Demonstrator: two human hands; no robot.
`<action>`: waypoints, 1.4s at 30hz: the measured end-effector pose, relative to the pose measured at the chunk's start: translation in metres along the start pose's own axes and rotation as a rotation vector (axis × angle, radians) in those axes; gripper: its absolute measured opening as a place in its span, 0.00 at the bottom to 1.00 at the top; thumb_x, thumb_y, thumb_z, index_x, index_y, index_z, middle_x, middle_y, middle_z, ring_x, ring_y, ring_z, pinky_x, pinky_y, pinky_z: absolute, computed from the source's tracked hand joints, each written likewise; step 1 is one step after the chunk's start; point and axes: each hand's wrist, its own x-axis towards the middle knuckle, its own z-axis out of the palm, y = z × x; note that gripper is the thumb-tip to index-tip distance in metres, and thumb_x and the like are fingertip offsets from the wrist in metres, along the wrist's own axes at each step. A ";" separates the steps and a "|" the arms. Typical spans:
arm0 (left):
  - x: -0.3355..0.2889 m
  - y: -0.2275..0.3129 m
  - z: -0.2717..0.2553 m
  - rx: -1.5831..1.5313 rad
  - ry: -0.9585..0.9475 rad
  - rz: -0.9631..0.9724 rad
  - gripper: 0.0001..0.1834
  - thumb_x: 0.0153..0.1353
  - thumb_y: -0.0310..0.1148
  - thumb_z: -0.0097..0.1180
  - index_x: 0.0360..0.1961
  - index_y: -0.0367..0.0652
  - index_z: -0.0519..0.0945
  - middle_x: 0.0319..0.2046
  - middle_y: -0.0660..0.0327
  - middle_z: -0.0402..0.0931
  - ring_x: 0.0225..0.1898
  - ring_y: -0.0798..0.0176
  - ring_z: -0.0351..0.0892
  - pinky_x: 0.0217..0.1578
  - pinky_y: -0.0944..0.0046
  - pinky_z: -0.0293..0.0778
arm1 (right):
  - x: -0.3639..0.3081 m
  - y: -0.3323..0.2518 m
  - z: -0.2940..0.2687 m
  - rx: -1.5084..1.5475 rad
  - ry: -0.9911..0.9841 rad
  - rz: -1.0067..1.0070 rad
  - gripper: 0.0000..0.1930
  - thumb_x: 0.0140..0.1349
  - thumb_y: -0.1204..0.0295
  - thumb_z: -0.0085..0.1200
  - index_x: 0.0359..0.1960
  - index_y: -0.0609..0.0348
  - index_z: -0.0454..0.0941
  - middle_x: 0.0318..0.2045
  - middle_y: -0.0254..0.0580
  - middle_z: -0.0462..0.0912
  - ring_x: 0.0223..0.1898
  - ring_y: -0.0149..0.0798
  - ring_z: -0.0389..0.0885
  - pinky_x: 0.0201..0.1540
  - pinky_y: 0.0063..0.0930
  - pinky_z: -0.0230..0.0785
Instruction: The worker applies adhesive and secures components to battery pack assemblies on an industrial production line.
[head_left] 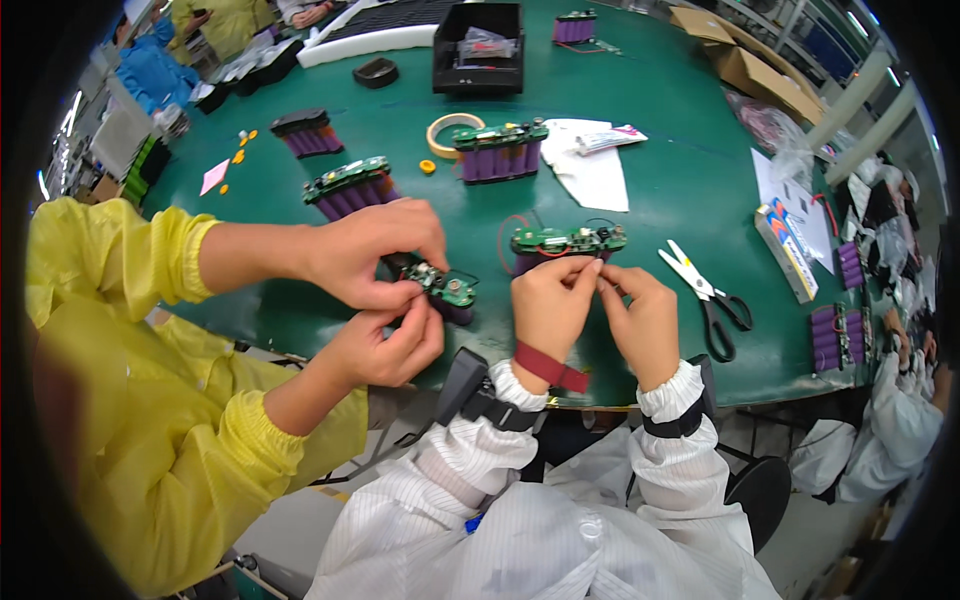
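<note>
In front of me stands a battery pack [568, 240] of purple cells with a green circuit board on top and thin red and black wires. My left hand [548, 308], a dark red band around its wrist, is closed in a pinch at the board's near edge. Close beside it, my right hand [644, 320] pinches with thumb and forefinger, the fingertips of both hands nearly meeting. Whatever they grip is too small to make out. Black-handled scissors [706, 290] lie open to the right of my right hand.
At my left, a co-worker in yellow [150, 330] handles another battery pack [450, 290]. More packs [500, 152] stand farther back, near a tape roll [440, 140], a white cloth [590, 178] and a tube [610, 139]. A black bin [478, 75] sits beyond; a slim box [787, 250] lies right.
</note>
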 end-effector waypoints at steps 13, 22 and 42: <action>0.001 0.002 -0.001 0.073 0.004 0.014 0.07 0.54 0.29 0.64 0.31 0.36 0.85 0.20 0.55 0.81 0.18 0.65 0.79 0.22 0.67 0.72 | 0.031 -0.011 -0.005 0.017 0.099 -0.022 0.06 0.53 0.76 0.62 0.32 0.65 0.83 0.27 0.46 0.82 0.26 0.41 0.80 0.31 0.30 0.71; -0.001 -0.005 -0.003 0.166 -0.008 0.102 0.07 0.54 0.30 0.64 0.31 0.38 0.85 0.24 0.55 0.81 0.20 0.59 0.79 0.24 0.64 0.73 | 0.028 -0.001 0.001 -0.004 0.132 -0.038 0.06 0.53 0.75 0.63 0.31 0.65 0.82 0.28 0.44 0.82 0.27 0.39 0.78 0.30 0.29 0.71; -0.013 -0.017 -0.004 0.076 -0.057 0.080 0.06 0.57 0.24 0.61 0.35 0.36 0.85 0.29 0.58 0.82 0.27 0.67 0.79 0.30 0.69 0.74 | 0.009 0.003 0.026 0.000 0.212 0.005 0.04 0.54 0.76 0.60 0.28 0.63 0.81 0.24 0.44 0.80 0.26 0.43 0.78 0.30 0.35 0.69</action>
